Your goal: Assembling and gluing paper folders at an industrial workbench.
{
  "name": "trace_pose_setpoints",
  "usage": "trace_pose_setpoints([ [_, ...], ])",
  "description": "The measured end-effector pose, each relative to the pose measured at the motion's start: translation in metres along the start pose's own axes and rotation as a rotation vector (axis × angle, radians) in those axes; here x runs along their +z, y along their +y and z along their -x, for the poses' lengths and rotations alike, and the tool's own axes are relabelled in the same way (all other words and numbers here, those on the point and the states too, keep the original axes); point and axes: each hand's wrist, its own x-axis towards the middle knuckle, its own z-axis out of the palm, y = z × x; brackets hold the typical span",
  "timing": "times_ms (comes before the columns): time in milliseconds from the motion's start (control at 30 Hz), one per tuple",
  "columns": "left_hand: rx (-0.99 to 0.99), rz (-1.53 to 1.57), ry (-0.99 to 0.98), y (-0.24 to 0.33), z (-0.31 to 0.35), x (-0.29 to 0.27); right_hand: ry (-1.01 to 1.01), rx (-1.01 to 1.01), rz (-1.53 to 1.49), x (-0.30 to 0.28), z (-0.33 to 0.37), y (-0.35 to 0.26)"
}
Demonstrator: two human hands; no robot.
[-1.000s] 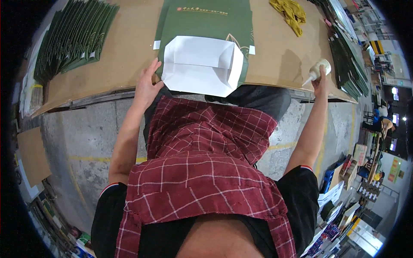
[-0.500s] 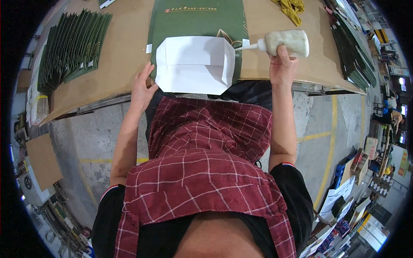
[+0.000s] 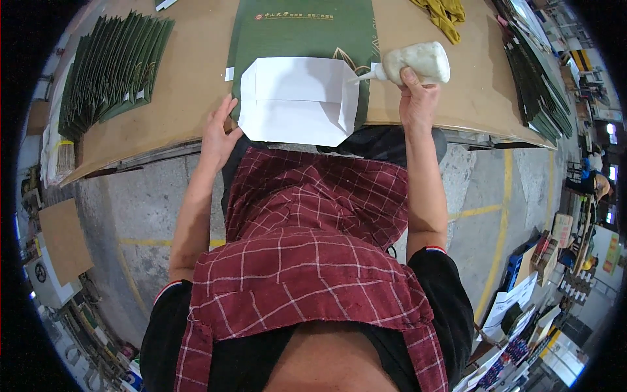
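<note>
A green paper bag [image 3: 297,36] lies flat on the table, its white bottom [image 3: 297,81] folded open toward me, with slanted flaps at both sides. My right hand [image 3: 418,101] grips a whitish squeeze bottle [image 3: 418,63] with a thin nozzle, tilted sideways. The nozzle tip is at the right-hand white flap; whether it touches the paper is hard to tell. At the left edge of the bag bottom, my left hand [image 3: 219,130] rests with fingers and thumb apart, holding nothing.
Folded green bags [image 3: 114,68] stand fanned out on the left of the brown table [image 3: 189,52]. More green bags [image 3: 539,85] lie at the right edge. A mustard-yellow cloth [image 3: 445,16] lies at the back right, and a yellow-banded brush [image 3: 65,157] at the left corner.
My right hand has moved left with the bottle, bringing the nozzle from the flap's outer edge to over the flap. The left hand stays at the bag's left edge.
</note>
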Motion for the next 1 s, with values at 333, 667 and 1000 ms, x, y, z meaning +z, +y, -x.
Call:
trace_pose_setpoints([
  [333, 0.009, 0.056, -0.005, -0.004, -0.002, 0.001, 0.243, -0.07, -0.092, -0.035, -0.021, -0.038],
  [667, 0.116, 0.057, -0.136, 0.0, -0.007, -0.011, 0.285, 0.459, 1.266, -0.225, -0.069, -0.087],
  [1000, -0.051, 0.058, -0.221, -0.001, -0.076, -0.018, -0.511, 0.128, 1.059, -0.005, -0.012, 0.006],
])
